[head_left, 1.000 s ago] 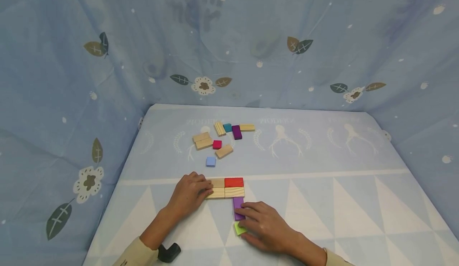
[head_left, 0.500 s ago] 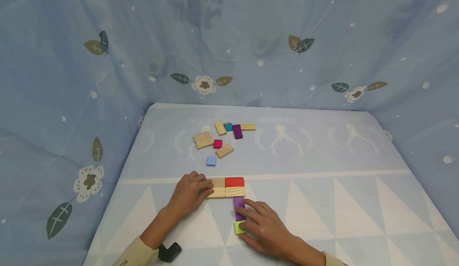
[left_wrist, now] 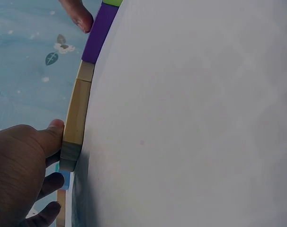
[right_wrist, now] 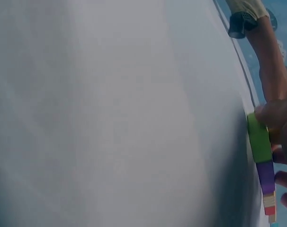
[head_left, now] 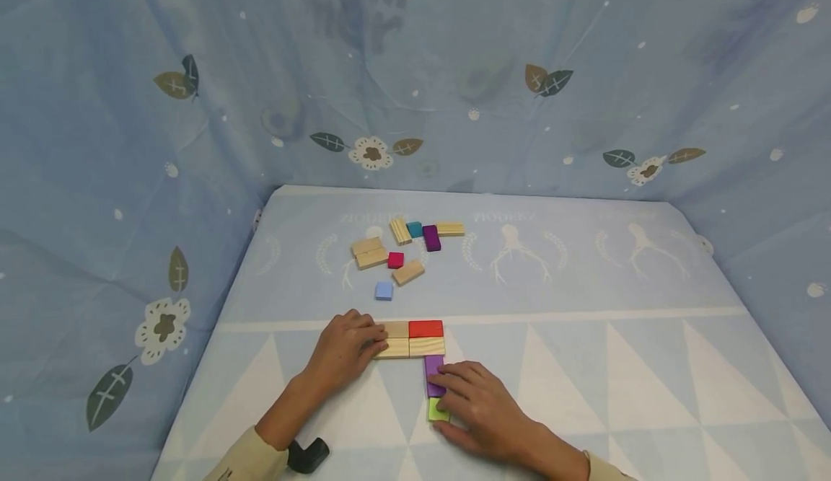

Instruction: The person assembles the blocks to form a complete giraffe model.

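In the head view, plain wooden blocks (head_left: 392, 348) and a red block (head_left: 425, 329) lie flat in two rows, side by side. My left hand (head_left: 345, 347) holds the left end of these rows, its thumb against the near side in the left wrist view. A purple block (head_left: 433, 365) extends toward me from the right end, and a lime green block (head_left: 438, 410) touches its near end. My right hand (head_left: 483, 409) pinches the green block, thumb at its near end, while other fingers rest at the purple block. Fingers partly cover both.
Behind the rows lie a light blue block (head_left: 384, 291), a crimson block (head_left: 395, 259), a dark purple block (head_left: 431, 238), a teal block (head_left: 414, 229) and several plain wooden blocks (head_left: 408, 272). A black object (head_left: 309, 456) shows beside my left sleeve. Patterned blue cloth (head_left: 454, 70) surrounds the table.
The green block has gone from slightly skewed to straight in line with the purple block, shifted a little by my right hand. My left hand has stayed at the rows' left end.
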`<action>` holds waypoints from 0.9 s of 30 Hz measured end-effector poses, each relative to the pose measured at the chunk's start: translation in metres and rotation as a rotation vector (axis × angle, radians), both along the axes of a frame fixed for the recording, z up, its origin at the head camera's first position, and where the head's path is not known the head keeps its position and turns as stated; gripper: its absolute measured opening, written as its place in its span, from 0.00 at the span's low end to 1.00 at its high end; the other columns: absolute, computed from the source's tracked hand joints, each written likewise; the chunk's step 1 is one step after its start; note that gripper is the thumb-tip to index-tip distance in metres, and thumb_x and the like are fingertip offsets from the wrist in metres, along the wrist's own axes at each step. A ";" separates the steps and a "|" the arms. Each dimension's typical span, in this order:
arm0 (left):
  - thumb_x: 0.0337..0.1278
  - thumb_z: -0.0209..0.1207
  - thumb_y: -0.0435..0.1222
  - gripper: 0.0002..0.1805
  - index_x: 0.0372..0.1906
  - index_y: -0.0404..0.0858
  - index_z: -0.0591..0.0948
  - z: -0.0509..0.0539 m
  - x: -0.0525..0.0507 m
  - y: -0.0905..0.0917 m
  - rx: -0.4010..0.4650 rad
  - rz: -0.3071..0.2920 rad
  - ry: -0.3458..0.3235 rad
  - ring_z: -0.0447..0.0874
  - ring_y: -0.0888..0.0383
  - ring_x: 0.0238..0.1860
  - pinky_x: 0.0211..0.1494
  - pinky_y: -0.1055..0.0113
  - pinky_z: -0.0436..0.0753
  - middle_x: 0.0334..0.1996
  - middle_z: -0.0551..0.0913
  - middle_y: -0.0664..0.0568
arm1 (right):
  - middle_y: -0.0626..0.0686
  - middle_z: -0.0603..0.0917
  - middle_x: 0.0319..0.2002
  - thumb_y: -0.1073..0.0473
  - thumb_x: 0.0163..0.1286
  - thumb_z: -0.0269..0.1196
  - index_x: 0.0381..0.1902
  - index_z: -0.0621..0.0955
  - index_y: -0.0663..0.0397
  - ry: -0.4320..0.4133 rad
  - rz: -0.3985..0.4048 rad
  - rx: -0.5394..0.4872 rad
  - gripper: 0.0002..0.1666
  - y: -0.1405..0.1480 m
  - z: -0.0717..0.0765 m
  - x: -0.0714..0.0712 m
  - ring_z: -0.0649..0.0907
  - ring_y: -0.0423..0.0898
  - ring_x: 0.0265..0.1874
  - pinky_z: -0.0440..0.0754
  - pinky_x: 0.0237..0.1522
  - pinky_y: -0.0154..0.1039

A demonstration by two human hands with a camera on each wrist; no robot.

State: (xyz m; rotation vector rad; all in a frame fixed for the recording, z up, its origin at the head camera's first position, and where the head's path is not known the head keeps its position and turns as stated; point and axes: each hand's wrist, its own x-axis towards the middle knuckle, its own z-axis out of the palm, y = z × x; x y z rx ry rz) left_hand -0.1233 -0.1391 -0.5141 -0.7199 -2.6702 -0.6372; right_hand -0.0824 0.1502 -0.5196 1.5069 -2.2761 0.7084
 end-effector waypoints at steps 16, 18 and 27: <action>0.48 0.74 0.40 0.10 0.38 0.46 0.91 0.000 0.001 0.001 0.006 0.016 -0.015 0.75 0.62 0.35 0.36 0.65 0.74 0.32 0.85 0.61 | 0.49 0.82 0.57 0.49 0.62 0.71 0.41 0.85 0.47 -0.011 0.088 0.019 0.12 0.004 -0.004 -0.012 0.78 0.50 0.57 0.73 0.58 0.43; 0.48 0.74 0.40 0.10 0.38 0.46 0.91 0.000 0.001 0.001 0.010 0.018 -0.016 0.75 0.62 0.35 0.36 0.65 0.74 0.32 0.85 0.61 | 0.49 0.81 0.57 0.49 0.63 0.70 0.41 0.85 0.47 -0.029 0.083 0.024 0.12 0.004 -0.004 -0.012 0.78 0.49 0.57 0.72 0.59 0.43; 0.49 0.74 0.40 0.09 0.38 0.46 0.91 0.000 0.000 0.001 0.008 0.010 -0.008 0.75 0.63 0.34 0.36 0.65 0.74 0.32 0.85 0.61 | 0.50 0.81 0.57 0.49 0.60 0.71 0.45 0.86 0.48 -0.038 0.021 -0.043 0.17 -0.001 0.001 -0.021 0.77 0.53 0.58 0.71 0.57 0.48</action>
